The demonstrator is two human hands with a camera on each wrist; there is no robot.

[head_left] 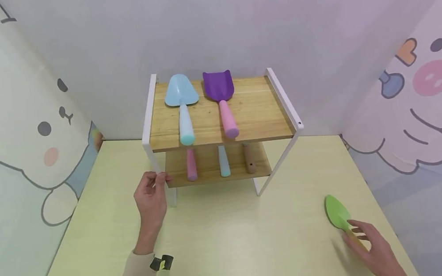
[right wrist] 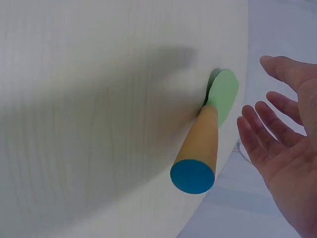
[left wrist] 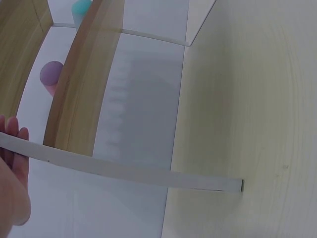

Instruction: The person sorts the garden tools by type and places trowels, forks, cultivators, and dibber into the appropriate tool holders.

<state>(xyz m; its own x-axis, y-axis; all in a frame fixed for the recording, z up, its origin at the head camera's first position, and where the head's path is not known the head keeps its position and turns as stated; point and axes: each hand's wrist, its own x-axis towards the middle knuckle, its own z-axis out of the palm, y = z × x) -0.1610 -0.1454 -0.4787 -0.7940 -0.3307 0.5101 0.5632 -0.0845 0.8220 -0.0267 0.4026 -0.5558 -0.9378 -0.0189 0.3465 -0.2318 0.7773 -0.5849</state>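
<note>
My left hand [head_left: 152, 200] grips the white side leg [left wrist: 124, 171] of a two-tier wooden rack, its fingers round the leg in the left wrist view. On the table at the right lies a trowel [head_left: 336, 211] with a green blade and a yellow-orange handle [right wrist: 199, 139] ending in a blue cap. Over that handle, my right hand [head_left: 375, 247] hovers with fingers spread and slightly bent. In the right wrist view, a gap shows between the right hand [right wrist: 292, 129] and the trowel.
On the top shelf [head_left: 260, 112] lie a light blue scoop [head_left: 182, 93] and a purple shovel [head_left: 219, 87] with a pink handle. Pink [head_left: 191, 165], pale blue [head_left: 224, 161] and brown [head_left: 249, 158] handles point outward from the lower shelf. Printed cloth walls [head_left: 214, 23] enclose the table.
</note>
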